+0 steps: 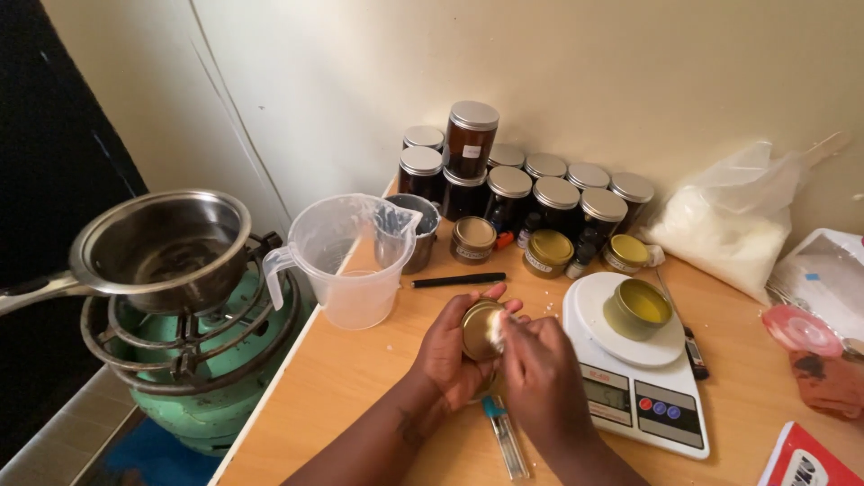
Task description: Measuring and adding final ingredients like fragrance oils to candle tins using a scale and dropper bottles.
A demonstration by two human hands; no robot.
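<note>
Two bare hands, lower centre of frame.
Left hand [447, 349] cupped, fingers curled upward; right hand [540, 364] pressed against it, fingertips apparently pinched; both forearms enter from bottom edge.

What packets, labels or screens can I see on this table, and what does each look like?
Scale screen: small grey rectangle on the white kitchen scale's front, right of the hands.
Jar label: small white patch on the tall dark jar at the back.
Plastic bag: clear, holding white flakes, against the wall.
Red packet: bottom right corner, red and white.
</note>
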